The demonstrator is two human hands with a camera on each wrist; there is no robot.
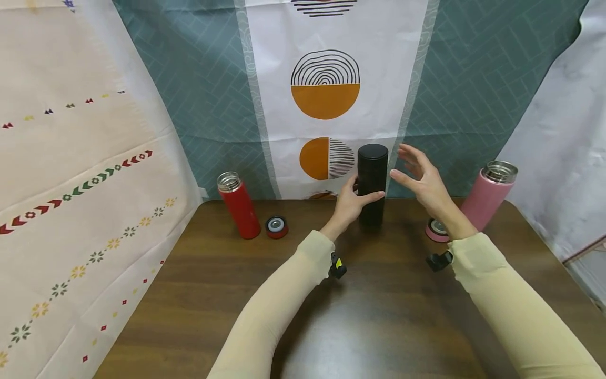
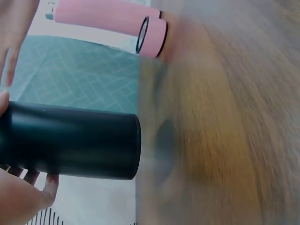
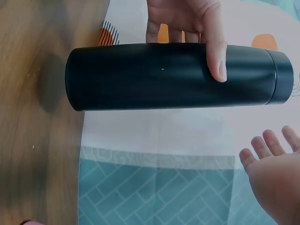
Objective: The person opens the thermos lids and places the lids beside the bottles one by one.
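A black vacuum flask (image 1: 371,176) with its black cap (image 1: 372,152) on stands upright in the grip of my left hand (image 1: 351,204). The thumb lies across the near side of the body, and the fingers wrap behind it. In the right wrist view the flask's base is close over the table, with a dark shadow beside it. My right hand (image 1: 423,181) is held to the right of the flask near cap height, apart from it, its fingers spread and holding nothing.
A red flask (image 1: 240,213) without its lid stands at the back left, its red lid (image 1: 276,227) beside it. At the back right is an uncapped pink flask (image 1: 490,197), with its pink lid (image 1: 436,231) partly behind my right wrist. Patterned cloth (image 1: 199,100) hangs behind the table (image 1: 227,295).
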